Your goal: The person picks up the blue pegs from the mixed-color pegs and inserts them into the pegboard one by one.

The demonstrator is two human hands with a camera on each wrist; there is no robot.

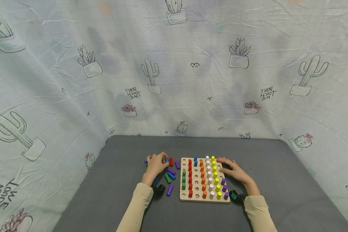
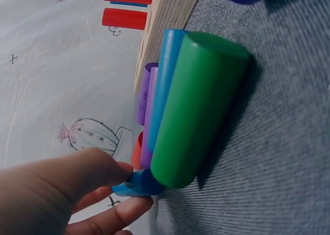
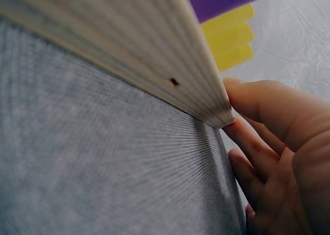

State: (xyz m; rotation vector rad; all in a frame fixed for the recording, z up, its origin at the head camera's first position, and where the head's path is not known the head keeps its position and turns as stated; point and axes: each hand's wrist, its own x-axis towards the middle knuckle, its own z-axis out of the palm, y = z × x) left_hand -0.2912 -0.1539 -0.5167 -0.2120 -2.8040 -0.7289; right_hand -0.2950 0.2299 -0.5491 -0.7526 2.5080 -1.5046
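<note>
Between thumb and fingers, my left hand (image 1: 155, 165) pinches a blue peg (image 2: 133, 184), close to the cloth beside loose pegs. In the left wrist view a large green peg (image 2: 201, 108) lies nearest, with another blue peg (image 2: 166, 85) against it. My right hand (image 1: 234, 170) rests at the far right corner of the wooden pegboard (image 1: 204, 200), fingers fairly straight, thumb and a fingertip touching its edge. Upright columns of red, orange, white and yellow pegs (image 1: 215, 175) fill much of the board. Shorter groups of green, blue and purple pegs (image 1: 225, 188) stand in it too.
Left of the board lie a red peg (image 1: 171, 161), a purple peg (image 1: 169, 190) and several others. Everything sits on a grey cloth-covered table (image 1: 127, 146). A cactus-print curtain (image 1: 179, 96) surrounds its back and sides.
</note>
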